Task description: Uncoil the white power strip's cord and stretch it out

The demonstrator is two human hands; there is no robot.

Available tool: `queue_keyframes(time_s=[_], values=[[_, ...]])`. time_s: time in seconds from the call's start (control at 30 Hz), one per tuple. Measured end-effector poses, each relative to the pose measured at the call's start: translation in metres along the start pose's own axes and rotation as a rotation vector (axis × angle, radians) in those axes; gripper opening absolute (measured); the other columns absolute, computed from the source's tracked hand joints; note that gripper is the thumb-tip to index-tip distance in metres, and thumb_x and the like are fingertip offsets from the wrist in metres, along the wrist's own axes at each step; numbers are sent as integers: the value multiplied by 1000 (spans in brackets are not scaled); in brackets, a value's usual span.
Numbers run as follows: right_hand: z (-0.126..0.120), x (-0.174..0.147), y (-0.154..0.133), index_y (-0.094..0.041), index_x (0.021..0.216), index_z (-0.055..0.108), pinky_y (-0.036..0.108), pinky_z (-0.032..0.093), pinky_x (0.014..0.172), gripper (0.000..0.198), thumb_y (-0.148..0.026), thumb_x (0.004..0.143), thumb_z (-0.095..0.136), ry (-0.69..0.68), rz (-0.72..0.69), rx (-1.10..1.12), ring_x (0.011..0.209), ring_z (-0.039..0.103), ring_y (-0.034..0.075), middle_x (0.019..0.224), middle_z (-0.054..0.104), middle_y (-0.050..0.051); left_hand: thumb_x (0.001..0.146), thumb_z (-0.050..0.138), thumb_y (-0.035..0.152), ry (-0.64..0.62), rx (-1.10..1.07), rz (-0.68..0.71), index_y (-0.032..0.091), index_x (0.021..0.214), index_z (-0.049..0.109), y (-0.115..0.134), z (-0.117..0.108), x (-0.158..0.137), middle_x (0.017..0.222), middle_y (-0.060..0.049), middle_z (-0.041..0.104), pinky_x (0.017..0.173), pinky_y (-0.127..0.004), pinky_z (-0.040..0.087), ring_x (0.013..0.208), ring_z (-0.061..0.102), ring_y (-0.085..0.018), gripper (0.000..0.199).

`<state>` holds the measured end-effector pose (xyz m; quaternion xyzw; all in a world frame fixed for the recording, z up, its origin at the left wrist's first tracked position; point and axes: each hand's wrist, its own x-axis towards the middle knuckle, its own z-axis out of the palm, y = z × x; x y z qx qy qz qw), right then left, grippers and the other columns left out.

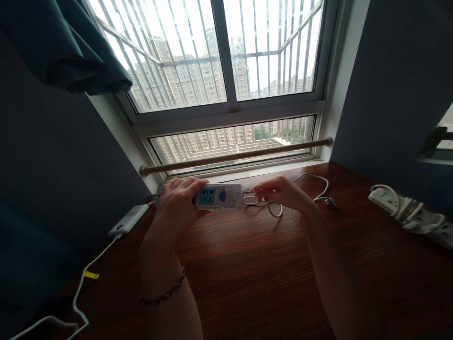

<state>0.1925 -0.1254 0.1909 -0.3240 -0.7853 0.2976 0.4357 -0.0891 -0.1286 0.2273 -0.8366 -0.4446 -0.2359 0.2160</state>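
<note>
A power strip [231, 196] with a clear, sparkly casing, blue socket faces and a blue round button is held level above the wooden table. My left hand [179, 200] wraps round its left half and hides that end. At the strip's right end, my right hand [279, 191] pinches the white power cord [275, 210] close to where it leaves the casing. From there the cord makes loose loops beneath my fingers and runs to the right. Its plug [330, 202] lies on the table.
Another white power strip [387, 200], wound with its own cord, lies at the right. On the left sits a white power strip or adapter [129, 220] with a cable [80, 288] bearing a yellow tag. A rail [233, 157] crosses the window behind; a curtain [81, 52] hangs upper left.
</note>
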Motion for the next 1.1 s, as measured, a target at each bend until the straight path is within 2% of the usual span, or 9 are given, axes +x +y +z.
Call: queue_keyframes(time_s=[0.2, 0.3, 0.47, 0.63, 0.7, 0.9, 1.0, 1.1], values=[[1, -2, -9, -14, 91, 71, 22, 43, 62, 19, -17, 84, 54, -8, -95, -259, 67, 61, 14, 72, 68, 3, 60, 75, 35, -157, -83, -38, 23, 109, 57, -1, -2, -4, 107, -6, 64, 93, -39, 37, 104, 55, -29, 53], [4, -3, -14, -13, 89, 71, 21, 40, 59, 19, -17, 85, 53, -63, -58, -275, 63, 57, 13, 66, 63, 1, 56, 78, 36, -215, -136, -87, 20, 110, 59, -1, -3, -4, 108, -7, 63, 90, -38, 40, 104, 55, -29, 60], [8, -4, -21, -13, 80, 70, 21, 37, 57, 20, -17, 84, 51, -83, 3, -305, 61, 52, 12, 62, 58, -1, 56, 78, 34, -348, -310, -211, 21, 110, 59, 1, -7, -7, 107, -6, 62, 80, -33, 45, 96, 58, -27, 59], [13, -4, -24, -12, 83, 71, 21, 34, 54, 20, -13, 81, 51, -108, 68, -335, 57, 50, 11, 61, 58, -1, 60, 74, 29, -635, -660, -325, 23, 104, 59, 2, -3, -14, 92, 0, 67, 72, -27, 47, 84, 63, -22, 47], [16, -5, -25, -13, 83, 71, 21, 33, 53, 20, -13, 81, 51, -139, 123, -339, 55, 49, 11, 59, 58, -1, 60, 71, 26, -710, -692, -349, 23, 99, 60, 3, -2, -15, 90, 1, 68, 74, -28, 47, 85, 63, -22, 41], [21, -8, -28, -15, 82, 71, 23, 35, 53, 16, -16, 83, 55, -204, 237, -422, 56, 50, 12, 60, 59, 0, 60, 68, 24, -711, -679, -364, 22, 98, 60, 5, -3, -14, 94, 0, 68, 79, -29, 46, 88, 63, -23, 39], [22, -7, -27, -15, 94, 69, 26, 41, 67, 15, -16, 83, 59, -170, 155, -516, 74, 58, 18, 79, 66, 6, 60, 67, 25, -698, -690, -362, 22, 99, 60, 5, 0, -14, 93, 0, 68, 76, -28, 46, 86, 63, -23, 40], [22, -7, -33, -14, 107, 63, 31, 43, 81, 26, -15, 81, 63, -42, 63, -617, 95, 57, 23, 100, 63, 11, 57, 69, 25, -661, -665, -363, 22, 96, 60, 4, 6, -13, 89, 0, 68, 73, -28, 46, 84, 63, -23, 40]])
